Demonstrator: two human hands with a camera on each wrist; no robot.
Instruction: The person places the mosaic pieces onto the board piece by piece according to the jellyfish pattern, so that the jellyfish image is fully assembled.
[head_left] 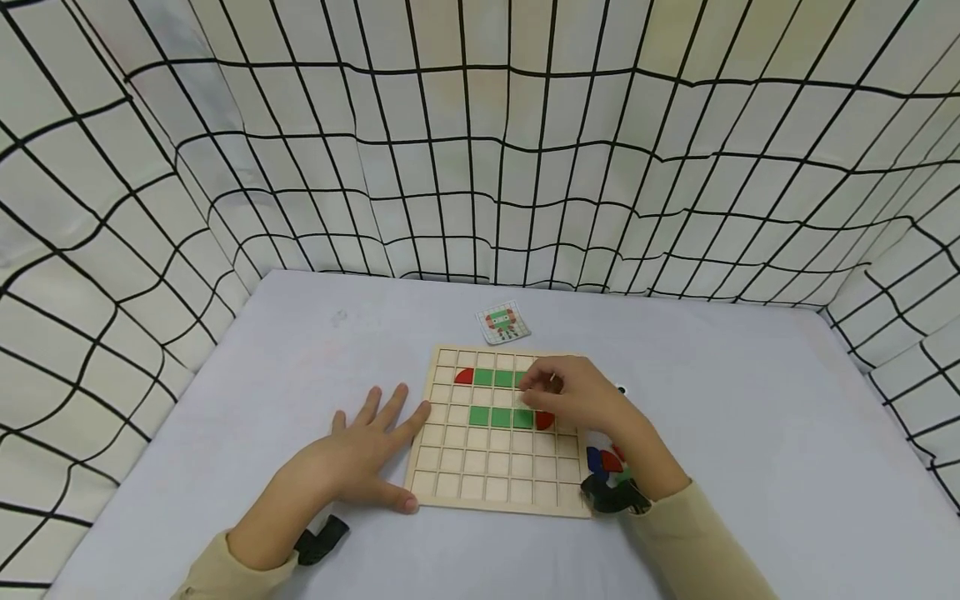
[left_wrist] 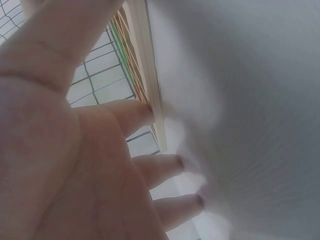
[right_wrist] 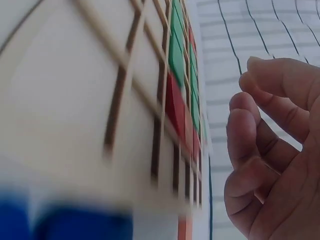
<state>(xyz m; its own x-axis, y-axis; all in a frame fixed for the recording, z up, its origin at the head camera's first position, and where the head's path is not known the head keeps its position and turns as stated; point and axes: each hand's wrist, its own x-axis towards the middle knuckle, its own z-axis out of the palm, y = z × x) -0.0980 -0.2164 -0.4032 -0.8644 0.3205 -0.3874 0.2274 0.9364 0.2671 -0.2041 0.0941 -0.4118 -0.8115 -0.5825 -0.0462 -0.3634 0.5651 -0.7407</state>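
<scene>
A wooden grid board [head_left: 498, 487] lies on the table with two rows of green square tiles [head_left: 500, 417] set in its cells. A red quarter-round tile [head_left: 464, 377] ends the far row on the left, and another red tile [head_left: 545, 420] ends the near row on the right. My left hand [head_left: 360, 458] lies spread at the board's left edge, thumb by the near corner. Over the board's right side hovers my right hand [head_left: 577, 392], fingers bent and nothing visible between them; it hides the far row's right end. The right wrist view shows a red tile [right_wrist: 195, 149] there.
Behind the board lies a small pattern card [head_left: 503, 322]. Loose blue, red and green pieces [head_left: 610, 460] sit beside the board's right edge, partly under my right wrist. A black grid net [head_left: 495, 200] over white cloth surrounds the white table [head_left: 750, 417] at the back and sides.
</scene>
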